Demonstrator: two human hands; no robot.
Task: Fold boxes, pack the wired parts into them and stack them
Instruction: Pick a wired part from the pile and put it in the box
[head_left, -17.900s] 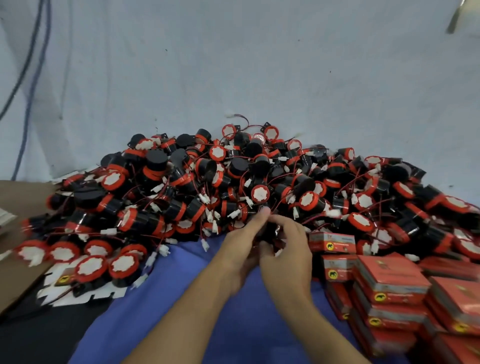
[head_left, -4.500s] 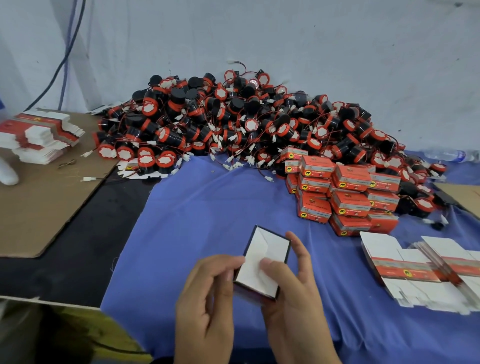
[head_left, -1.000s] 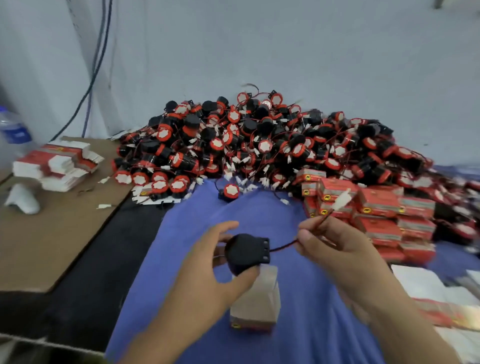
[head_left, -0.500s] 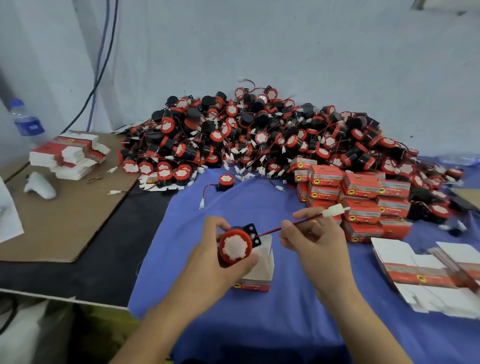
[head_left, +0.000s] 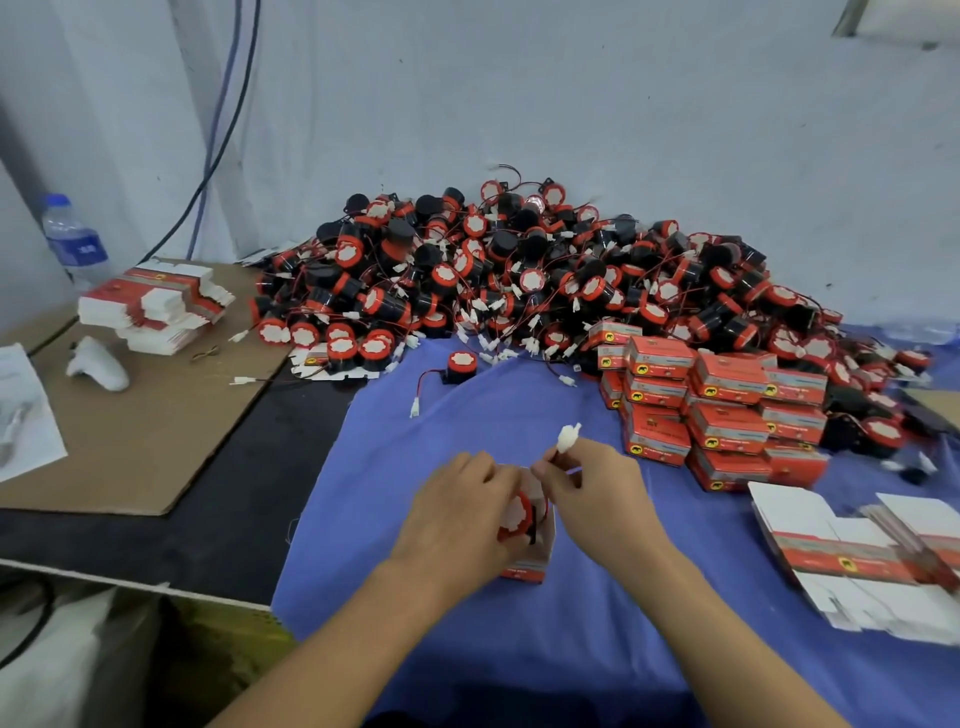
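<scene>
My left hand (head_left: 460, 512) grips a black and red wired part (head_left: 517, 515) and holds it in the mouth of a small folded box (head_left: 535, 558) standing on the blue cloth. My right hand (head_left: 592, 486) pinches the part's wire just below its white plug (head_left: 568, 435), which sticks up above my fingers. A big pile of the same wired parts (head_left: 519, 275) lies against the back wall. Packed red boxes (head_left: 717, 410) are stacked to the right of my hands.
Flat unfolded boxes (head_left: 857, 551) lie at the right on the blue cloth (head_left: 415, 597). One loose part (head_left: 460, 364) sits ahead of my hands. On the brown cardboard (head_left: 135, 426) at left lie another stack of flat boxes (head_left: 156, 306), a white object and a water bottle (head_left: 72, 244).
My left hand has lowered the part into the open box, and my right hand has come in close with the wire, the plug now pointing up.
</scene>
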